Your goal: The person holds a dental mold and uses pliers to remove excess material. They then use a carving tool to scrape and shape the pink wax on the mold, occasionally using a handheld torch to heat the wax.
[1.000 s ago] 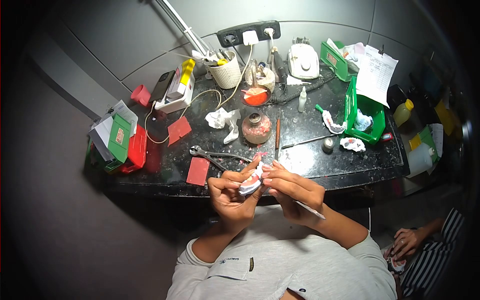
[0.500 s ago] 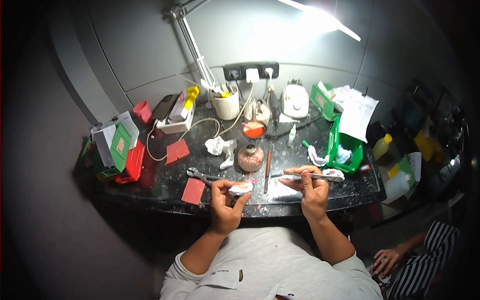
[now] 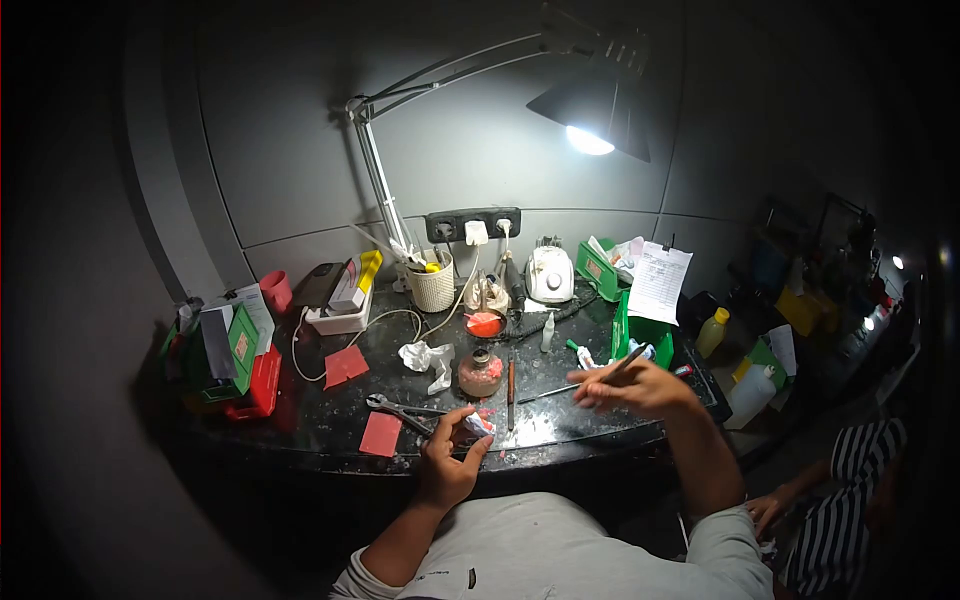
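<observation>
In my left hand [image 3: 452, 462], near the front edge of the bench, is a small white dental cast [image 3: 480, 424] with pink material on it, held between thumb and fingers. My right hand [image 3: 642, 388] is raised over the right side of the bench and grips a slim dark tool [image 3: 629, 358], mostly hidden by the fingers. A thin metal instrument [image 3: 548, 394] lies left of that hand. Between the hands are a brown-handled knife [image 3: 511, 392] and a glass spirit burner [image 3: 481, 376]. A plier-like metal tool [image 3: 392, 405] and a pink wax sheet [image 3: 380, 434] lie by my left hand.
A lamp [image 3: 590, 130] lights the black bench. At the back are a red bowl [image 3: 484, 325], a tool cup [image 3: 432, 288], a white device [image 3: 549, 275] and a small bottle [image 3: 548, 332]. Green bins [image 3: 650, 328] stand right. A person in a striped sleeve [image 3: 868, 450] is at lower right.
My right hand has lifted and turned, swinging its tool to point up and away. The left hand still holds the cast, now tilted. The view has shifted upward, showing more lamp.
</observation>
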A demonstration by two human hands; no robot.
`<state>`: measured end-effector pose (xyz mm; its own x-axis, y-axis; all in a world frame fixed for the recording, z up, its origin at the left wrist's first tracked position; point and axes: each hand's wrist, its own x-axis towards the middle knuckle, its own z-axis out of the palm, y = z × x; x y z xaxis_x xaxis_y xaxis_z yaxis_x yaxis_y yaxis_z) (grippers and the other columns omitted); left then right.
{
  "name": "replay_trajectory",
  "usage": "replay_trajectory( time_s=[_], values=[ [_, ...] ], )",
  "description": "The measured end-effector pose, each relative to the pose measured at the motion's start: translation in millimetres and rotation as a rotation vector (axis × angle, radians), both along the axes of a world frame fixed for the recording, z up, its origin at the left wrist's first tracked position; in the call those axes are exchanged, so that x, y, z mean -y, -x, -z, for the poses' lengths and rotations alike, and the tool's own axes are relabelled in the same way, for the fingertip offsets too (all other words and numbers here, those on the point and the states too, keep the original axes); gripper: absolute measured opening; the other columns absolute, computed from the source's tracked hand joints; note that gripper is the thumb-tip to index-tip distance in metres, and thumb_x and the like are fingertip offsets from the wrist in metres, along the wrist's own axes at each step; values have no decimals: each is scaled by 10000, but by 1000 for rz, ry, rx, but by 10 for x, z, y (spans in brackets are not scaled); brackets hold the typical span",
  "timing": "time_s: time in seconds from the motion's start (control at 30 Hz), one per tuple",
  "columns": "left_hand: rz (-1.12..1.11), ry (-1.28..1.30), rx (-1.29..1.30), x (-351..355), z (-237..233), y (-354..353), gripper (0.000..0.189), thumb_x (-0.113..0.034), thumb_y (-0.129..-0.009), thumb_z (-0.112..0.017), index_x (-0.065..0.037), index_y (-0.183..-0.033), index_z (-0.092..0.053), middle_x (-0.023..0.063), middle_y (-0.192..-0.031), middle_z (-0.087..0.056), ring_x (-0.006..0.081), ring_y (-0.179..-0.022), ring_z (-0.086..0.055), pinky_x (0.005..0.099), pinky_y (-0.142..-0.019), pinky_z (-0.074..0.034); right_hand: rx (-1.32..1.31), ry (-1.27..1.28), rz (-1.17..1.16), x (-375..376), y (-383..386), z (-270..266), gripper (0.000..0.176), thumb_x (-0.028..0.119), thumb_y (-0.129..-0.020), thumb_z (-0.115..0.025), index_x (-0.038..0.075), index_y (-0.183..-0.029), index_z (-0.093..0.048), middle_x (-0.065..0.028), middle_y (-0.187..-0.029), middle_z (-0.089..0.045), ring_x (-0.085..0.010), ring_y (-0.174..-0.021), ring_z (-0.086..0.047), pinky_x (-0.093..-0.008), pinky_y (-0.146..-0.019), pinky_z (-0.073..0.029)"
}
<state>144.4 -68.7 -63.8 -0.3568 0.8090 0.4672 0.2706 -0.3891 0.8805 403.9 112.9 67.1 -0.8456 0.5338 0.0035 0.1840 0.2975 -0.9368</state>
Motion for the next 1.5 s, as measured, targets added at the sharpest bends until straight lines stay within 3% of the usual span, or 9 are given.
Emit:
replay_trajectory(
  time_s=[0.17,0.27,0.4,0.63,0.93,1.1,1.23,1.37,1.5],
  values=[
    [-34,6,-68,24,-55,-11,466,63,-888,-708,13,-1312,-524,136,-1112,-707,155,-1029,-686,290,-930,-532,-539,-1181,-3,-100,48,-1007,279,412,-949,-674,197,-1059,-814,-215,-1674,-175,-394,-1557,-133,-583,-1222,-158],
    [-34,7,-79,8,-56,-11,460,60,-888,-709,14,-1308,-528,140,-1120,-706,160,-1036,-687,292,-929,-535,-623,-1329,53,119,8,-1232,374,563,-958,-592,272,-1007,-822,-258,-1667,-145,-469,-1548,-50,-685,-1187,-7],
    [-30,-31,-88,-14,22,-8,451,29,-883,-724,4,-1297,-545,145,-1086,-722,184,-1003,-711,307,-908,-546,-676,-1227,75,118,74,-930,320,494,-942,-642,246,-1045,-818,-214,-1676,-171,-403,-1566,-58,-638,-1214,-51],
    [-45,-51,-147,-2,7,-11,447,-10,-877,-744,-19,-1289,-571,152,-1073,-736,215,-1008,-731,325,-895,-557,-481,-863,501,235,599,817,157,200,-924,-722,111,-1036,-786,-195,-1342,-613,-368,-1274,-558,-463,-1058,-442],
    [8,-14,-180,30,9,-25,479,-8,-884,-742,-15,-1321,-545,151,-1119,-727,208,-1052,-719,317,-923,-548,-491,-1023,322,293,624,848,206,88,-871,-745,92,-1078,-738,-140,-1221,-668,-353,-1157,-617,-430,-974,-493],
    [107,-7,189,-26,-115,44,641,55,-887,-717,1,-1448,-410,137,-1139,-702,144,-1018,-677,288,-922,-528,-547,-964,312,257,627,841,190,47,-868,-739,69,-1057,-727,-119,-1117,-693,-328,-1050,-639,-420,-916,-503],
    [377,92,136,-11,-900,510,701,72,-863,-724,25,-1474,-384,128,-1115,-692,159,-1038,-666,317,-933,-525,-562,-963,322,243,624,830,178,45,-876,-733,66,-1052,-734,-113,-1074,-698,-316,-1015,-647,-403,-894,-509],
    [4,-577,-261,114,-1925,564,731,-46,-865,-776,10,-1486,-393,127,-1056,-697,217,-1046,-682,366,-981,-509,-576,-946,337,199,606,846,176,43,-878,-731,63,-1053,-739,-113,-1057,-701,-310,-997,-648,-396,-878,-510],
    [29,-549,-661,286,-2575,383,542,-127,-876,-773,-3,-1364,-570,123,-1007,-700,208,-934,-704,371,-898,-547,-570,-928,346,243,617,825,165,43,-883,-726,58,-1046,-741,-109,-1039,-703,-303,-974,-649,-383,-852,-517]
  ],
)
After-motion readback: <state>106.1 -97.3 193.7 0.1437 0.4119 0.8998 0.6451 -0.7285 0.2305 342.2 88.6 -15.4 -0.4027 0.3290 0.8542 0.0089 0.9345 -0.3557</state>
